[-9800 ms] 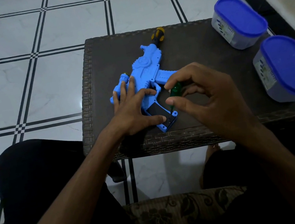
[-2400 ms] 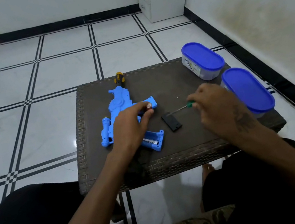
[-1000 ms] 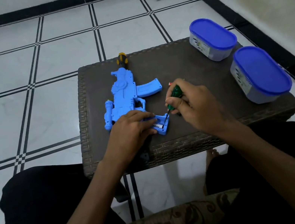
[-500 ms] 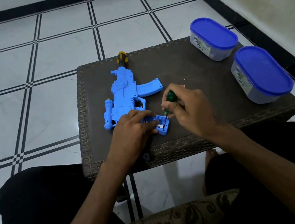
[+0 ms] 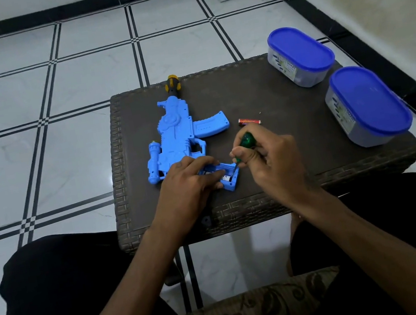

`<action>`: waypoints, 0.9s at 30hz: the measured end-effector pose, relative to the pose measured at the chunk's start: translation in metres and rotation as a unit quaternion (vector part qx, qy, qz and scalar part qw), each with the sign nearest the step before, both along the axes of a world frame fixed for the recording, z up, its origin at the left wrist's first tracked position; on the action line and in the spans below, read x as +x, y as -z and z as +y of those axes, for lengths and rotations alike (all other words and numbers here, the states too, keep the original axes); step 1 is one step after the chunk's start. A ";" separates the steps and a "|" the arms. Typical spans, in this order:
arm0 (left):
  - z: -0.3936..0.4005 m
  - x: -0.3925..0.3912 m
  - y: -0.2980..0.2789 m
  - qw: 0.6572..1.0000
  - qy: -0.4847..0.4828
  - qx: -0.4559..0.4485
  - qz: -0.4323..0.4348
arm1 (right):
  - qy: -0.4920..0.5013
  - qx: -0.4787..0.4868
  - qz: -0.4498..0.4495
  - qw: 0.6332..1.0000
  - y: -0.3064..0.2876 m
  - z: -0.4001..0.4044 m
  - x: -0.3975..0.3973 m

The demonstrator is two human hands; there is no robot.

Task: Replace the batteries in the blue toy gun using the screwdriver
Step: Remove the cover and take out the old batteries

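Screwdriver (image 5: 246,141) between right-hand fingers (image 5: 237,156)

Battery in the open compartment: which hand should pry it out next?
Probably the right hand: it grips the screwdriver, whose tip already sits in the toy gun's open compartment. The left hand holds the gun's grip end down.

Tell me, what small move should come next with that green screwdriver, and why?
Probably lever the tip upward to pop out a cell. The right hand holds the screwdriver with its tip in the open battery compartment, the left hand steadies the toy gun, and one battery already lies loose.
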State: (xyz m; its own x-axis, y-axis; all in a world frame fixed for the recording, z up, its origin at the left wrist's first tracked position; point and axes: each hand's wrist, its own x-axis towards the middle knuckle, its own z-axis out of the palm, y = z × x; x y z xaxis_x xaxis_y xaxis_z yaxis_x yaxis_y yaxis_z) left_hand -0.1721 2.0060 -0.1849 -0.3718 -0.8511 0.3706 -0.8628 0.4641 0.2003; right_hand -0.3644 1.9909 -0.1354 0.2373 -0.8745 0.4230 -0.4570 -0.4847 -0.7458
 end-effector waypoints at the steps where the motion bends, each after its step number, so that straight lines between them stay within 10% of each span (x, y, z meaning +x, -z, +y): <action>1: 0.000 0.000 0.000 1.000 0.000 0.000 0.001 | 0.003 0.014 -0.016 1.000 0.002 0.000 -0.002; 14: -0.003 0.000 -0.002 1.000 0.010 0.002 -0.025 | 0.061 0.146 -0.245 0.957 0.010 0.012 -0.011; 27: -0.002 -0.001 0.000 1.000 0.006 -0.003 -0.016 | 0.027 0.060 -0.066 0.996 -0.001 -0.003 -0.009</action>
State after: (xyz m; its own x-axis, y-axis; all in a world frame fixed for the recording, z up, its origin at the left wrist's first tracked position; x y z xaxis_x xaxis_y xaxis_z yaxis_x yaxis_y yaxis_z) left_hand -0.1731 2.0036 -0.1852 -0.3942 -0.8438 0.3640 -0.8628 0.4762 0.1695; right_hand -0.3735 1.9880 -0.1347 0.1386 -0.9306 0.3388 -0.3735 -0.3659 -0.8524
